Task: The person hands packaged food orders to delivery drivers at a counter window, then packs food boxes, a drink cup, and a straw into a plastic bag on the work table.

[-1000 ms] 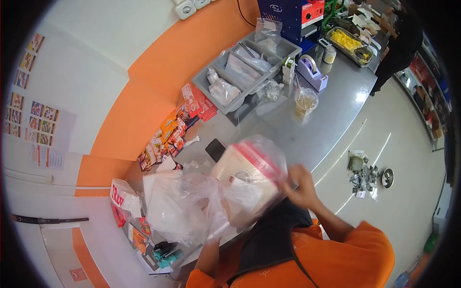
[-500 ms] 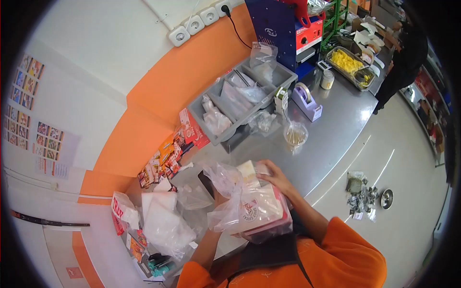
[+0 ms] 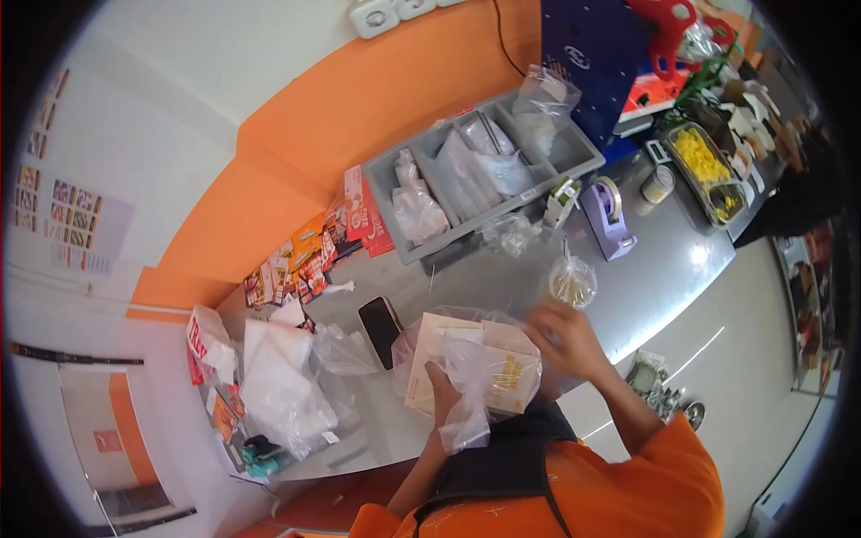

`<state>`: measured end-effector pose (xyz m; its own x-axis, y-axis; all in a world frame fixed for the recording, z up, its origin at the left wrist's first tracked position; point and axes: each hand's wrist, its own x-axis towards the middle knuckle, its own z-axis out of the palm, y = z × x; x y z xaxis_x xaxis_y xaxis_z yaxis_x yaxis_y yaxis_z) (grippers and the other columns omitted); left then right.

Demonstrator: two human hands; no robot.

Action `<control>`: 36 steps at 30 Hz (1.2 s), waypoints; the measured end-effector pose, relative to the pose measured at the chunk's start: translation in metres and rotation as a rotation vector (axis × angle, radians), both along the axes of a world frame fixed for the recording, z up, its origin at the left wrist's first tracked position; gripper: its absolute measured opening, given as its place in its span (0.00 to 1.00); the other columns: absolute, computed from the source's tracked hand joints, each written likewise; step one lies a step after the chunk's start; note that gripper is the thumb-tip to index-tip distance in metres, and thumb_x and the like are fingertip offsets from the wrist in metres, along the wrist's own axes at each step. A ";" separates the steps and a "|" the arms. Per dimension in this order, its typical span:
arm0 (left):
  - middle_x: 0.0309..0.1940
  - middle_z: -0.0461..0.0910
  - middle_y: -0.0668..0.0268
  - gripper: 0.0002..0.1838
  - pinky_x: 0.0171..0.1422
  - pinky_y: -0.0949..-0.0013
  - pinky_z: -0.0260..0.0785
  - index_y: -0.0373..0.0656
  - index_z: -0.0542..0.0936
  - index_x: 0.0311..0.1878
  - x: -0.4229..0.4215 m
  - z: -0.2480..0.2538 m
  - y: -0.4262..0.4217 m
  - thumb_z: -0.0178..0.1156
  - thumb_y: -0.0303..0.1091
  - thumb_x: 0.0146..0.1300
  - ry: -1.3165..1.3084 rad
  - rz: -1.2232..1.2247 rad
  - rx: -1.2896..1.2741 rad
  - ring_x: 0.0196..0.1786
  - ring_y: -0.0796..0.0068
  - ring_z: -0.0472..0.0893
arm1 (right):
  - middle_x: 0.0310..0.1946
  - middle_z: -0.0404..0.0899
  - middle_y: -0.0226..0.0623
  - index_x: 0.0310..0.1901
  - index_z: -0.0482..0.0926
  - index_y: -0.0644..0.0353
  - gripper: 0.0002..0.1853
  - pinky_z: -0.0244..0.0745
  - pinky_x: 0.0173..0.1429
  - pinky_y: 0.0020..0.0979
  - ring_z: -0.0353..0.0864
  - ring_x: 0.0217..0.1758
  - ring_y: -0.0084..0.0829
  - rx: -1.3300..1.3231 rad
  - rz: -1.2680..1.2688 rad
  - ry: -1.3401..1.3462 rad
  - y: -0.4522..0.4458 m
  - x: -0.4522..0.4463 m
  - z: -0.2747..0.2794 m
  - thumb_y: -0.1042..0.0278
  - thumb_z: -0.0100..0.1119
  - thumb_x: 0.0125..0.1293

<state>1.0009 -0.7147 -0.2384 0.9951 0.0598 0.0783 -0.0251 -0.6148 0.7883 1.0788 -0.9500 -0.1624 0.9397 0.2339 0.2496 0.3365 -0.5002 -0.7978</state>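
Note:
A clear plastic bag (image 3: pixel 465 421) with cardboard boxes (image 3: pixel 516 366) inside rests at the counter's front edge, close to my body. Gold print shows through on one box. My left hand (image 3: pixel 442 394) is closed on the near left part of the bag, some fingers hidden by the film and box. At the bag's upper right edge is my right hand (image 3: pixel 569 339), fingers bent and smeared by motion; whether they grip the film cannot be made out. A black phone (image 3: pixel 381 330) lies left of the bag. Beyond my right hand stands a plastic-wrapped cup (image 3: pixel 572 281).
A grey divided bin (image 3: pixel 408 254) holds plastic bags. Right of it are a lilac tape dispenser (image 3: pixel 613 229), a jar (image 3: pixel 657 185) and a tray of yellow food (image 3: pixel 701 157). White plastic bags (image 3: pixel 282 381) lie at left. A person in dark clothes (image 3: pixel 798 206) stands far right.
The boxes in the bag have been turned, showing another side, and sit lower over the counter edge. My right hand has moved off the box top to the bag's right edge. The phone is now uncovered.

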 end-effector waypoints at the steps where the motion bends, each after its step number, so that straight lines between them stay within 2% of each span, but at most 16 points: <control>1: 0.45 0.70 0.60 0.08 0.61 0.49 0.53 0.39 0.73 0.42 -0.003 -0.004 -0.002 0.58 0.25 0.59 0.000 0.048 0.043 0.54 0.56 0.66 | 0.33 0.81 0.45 0.38 0.81 0.64 0.06 0.77 0.36 0.38 0.83 0.32 0.44 -0.024 0.075 -0.158 0.011 0.034 0.005 0.72 0.65 0.62; 3: 0.45 0.70 0.60 0.09 0.61 0.49 0.52 0.39 0.73 0.42 -0.004 -0.013 -0.002 0.58 0.25 0.58 0.000 0.128 0.160 0.55 0.55 0.65 | 0.33 0.83 0.44 0.39 0.83 0.64 0.05 0.77 0.38 0.35 0.83 0.32 0.40 -0.048 0.062 -0.245 0.020 0.078 0.024 0.75 0.64 0.62; 5: 0.44 0.69 0.59 0.07 0.58 0.51 0.53 0.40 0.73 0.39 0.001 -0.015 0.001 0.59 0.26 0.58 -0.048 0.130 0.384 0.53 0.58 0.66 | 0.32 0.83 0.46 0.40 0.84 0.66 0.06 0.78 0.39 0.36 0.83 0.33 0.44 0.056 -0.133 -0.210 -0.009 0.130 0.040 0.75 0.63 0.62; 7: 0.42 0.69 0.60 0.07 0.55 0.52 0.53 0.42 0.73 0.37 -0.001 -0.007 0.003 0.60 0.27 0.56 -0.083 0.056 0.566 0.51 0.60 0.67 | 0.31 0.84 0.49 0.39 0.84 0.68 0.07 0.79 0.40 0.37 0.85 0.34 0.46 -0.129 -0.210 -0.216 -0.063 0.206 0.034 0.75 0.62 0.62; 8: 0.41 0.69 0.61 0.08 0.54 0.53 0.53 0.43 0.73 0.37 0.003 0.004 0.007 0.60 0.27 0.55 -0.107 -0.009 0.633 0.49 0.60 0.67 | 0.30 0.84 0.52 0.36 0.85 0.68 0.07 0.79 0.42 0.38 0.86 0.35 0.46 -0.204 -0.192 -0.282 -0.090 0.248 0.011 0.73 0.62 0.58; 12: 0.38 0.69 0.65 0.09 0.51 0.54 0.54 0.46 0.73 0.35 0.004 -0.002 0.019 0.61 0.30 0.52 -0.188 -0.152 0.939 0.45 0.63 0.69 | 0.34 0.85 0.54 0.34 0.86 0.66 0.12 0.80 0.47 0.43 0.86 0.39 0.51 -0.876 0.085 0.285 -0.167 0.373 -0.113 0.68 0.62 0.49; 15: 0.38 0.70 0.66 0.09 0.50 0.57 0.56 0.48 0.73 0.35 0.006 -0.017 0.035 0.61 0.30 0.50 -0.225 -0.245 0.975 0.43 0.65 0.70 | 0.39 0.86 0.55 0.35 0.86 0.69 0.13 0.79 0.51 0.44 0.86 0.45 0.50 -0.884 0.101 0.403 -0.158 0.369 -0.122 0.70 0.61 0.50; 18: 0.38 0.70 0.65 0.09 0.50 0.59 0.57 0.47 0.73 0.37 0.009 -0.006 0.036 0.61 0.30 0.53 -0.181 -0.275 0.913 0.44 0.66 0.71 | 0.40 0.85 0.56 0.35 0.86 0.68 0.13 0.79 0.53 0.44 0.86 0.47 0.52 -0.743 0.052 0.372 -0.159 0.375 -0.163 0.69 0.63 0.50; 20: 0.38 0.71 0.65 0.09 0.50 0.59 0.57 0.46 0.74 0.38 0.012 0.007 0.029 0.60 0.29 0.54 -0.092 -0.279 0.755 0.45 0.65 0.71 | 0.40 0.85 0.56 0.36 0.86 0.68 0.13 0.79 0.53 0.44 0.86 0.47 0.52 -0.728 0.104 0.364 -0.168 0.374 -0.159 0.70 0.62 0.50; 23: 0.40 0.72 0.63 0.09 0.51 0.58 0.58 0.45 0.74 0.41 0.003 0.020 0.031 0.58 0.28 0.55 -0.005 -0.254 0.702 0.47 0.64 0.72 | 0.37 0.85 0.55 0.34 0.85 0.67 0.11 0.79 0.50 0.44 0.86 0.43 0.50 -0.887 0.139 0.234 -0.147 0.353 -0.088 0.75 0.59 0.50; 25: 0.41 0.72 0.61 0.11 0.52 0.57 0.58 0.44 0.74 0.42 0.009 0.026 0.026 0.58 0.26 0.55 0.020 -0.262 0.663 0.48 0.62 0.72 | 0.25 0.83 0.47 0.33 0.82 0.67 0.08 0.78 0.40 0.38 0.84 0.30 0.39 -0.444 0.101 -0.017 -0.142 0.342 -0.029 0.73 0.59 0.53; 26: 0.42 0.72 0.61 0.11 0.53 0.57 0.59 0.43 0.75 0.43 0.010 0.035 0.025 0.58 0.26 0.55 0.047 -0.269 0.621 0.49 0.61 0.72 | 0.25 0.82 0.44 0.35 0.81 0.67 0.07 0.76 0.36 0.34 0.82 0.28 0.33 -0.103 -0.017 0.055 -0.143 0.349 -0.016 0.76 0.58 0.56; 28: 0.43 0.72 0.59 0.13 0.55 0.56 0.60 0.41 0.75 0.44 0.008 0.046 0.019 0.57 0.25 0.54 0.094 -0.279 0.572 0.50 0.59 0.72 | 0.27 0.83 0.45 0.37 0.79 0.68 0.06 0.74 0.36 0.35 0.82 0.29 0.36 -0.158 -0.279 -0.574 -0.134 0.372 0.011 0.77 0.55 0.61; 30: 0.44 0.72 0.58 0.14 0.57 0.55 0.62 0.39 0.75 0.46 0.011 0.058 0.019 0.57 0.25 0.54 0.123 -0.300 0.552 0.50 0.57 0.72 | 0.36 0.83 0.49 0.38 0.79 0.67 0.06 0.75 0.43 0.37 0.82 0.37 0.35 -0.258 -0.256 -0.294 -0.155 0.422 -0.013 0.74 0.56 0.64; 32: 0.44 0.72 0.57 0.16 0.58 0.56 0.64 0.37 0.75 0.47 0.016 0.080 0.019 0.57 0.24 0.53 0.109 -0.316 0.479 0.51 0.56 0.72 | 0.39 0.82 0.51 0.41 0.78 0.67 0.08 0.74 0.47 0.38 0.81 0.41 0.40 -0.484 -0.146 -0.139 -0.178 0.463 -0.054 0.72 0.56 0.63; 36: 0.38 0.75 0.62 0.16 0.53 0.61 0.67 0.39 0.79 0.46 0.017 0.079 0.026 0.60 0.27 0.51 -0.062 -0.290 0.450 0.48 0.61 0.76 | 0.47 0.79 0.56 0.48 0.76 0.66 0.14 0.72 0.56 0.41 0.78 0.51 0.50 -0.703 0.039 -0.136 -0.193 0.500 -0.102 0.69 0.56 0.62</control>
<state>1.0179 -0.6889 -0.1597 0.9585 -0.2700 0.0916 -0.2822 -0.8523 0.4404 1.5786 -1.1433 -0.2648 0.8985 0.4155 0.1418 0.4384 -0.8658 -0.2413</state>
